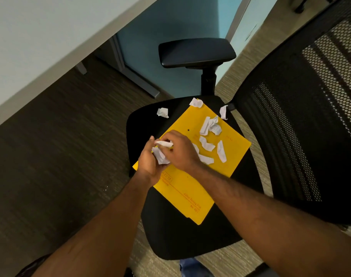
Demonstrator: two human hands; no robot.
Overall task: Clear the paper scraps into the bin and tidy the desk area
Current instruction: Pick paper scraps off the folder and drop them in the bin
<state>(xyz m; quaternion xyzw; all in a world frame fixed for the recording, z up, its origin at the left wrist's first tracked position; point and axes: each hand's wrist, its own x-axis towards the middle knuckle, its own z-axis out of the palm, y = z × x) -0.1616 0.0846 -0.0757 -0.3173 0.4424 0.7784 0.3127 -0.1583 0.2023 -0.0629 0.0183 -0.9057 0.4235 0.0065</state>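
A yellow folder (190, 188) lies on the black seat of an office chair (180, 240). Several white paper scraps (210, 125) are strewn over the folder's far half. One scrap (162, 112) lies on the bare seat to the left, another (223, 111) by the backrest. My left hand (148, 162) is cupped over the folder's left corner and holds a bunch of crumpled scraps (159, 155). My right hand (182, 150) pinches one scrap (164, 143) right above that bunch.
The chair's mesh backrest (302, 126) rises on the right and a black armrest (196, 51) stands behind the seat. A white desk top (40, 37) fills the upper left, over carpeted floor (50, 166). No bin is in view.
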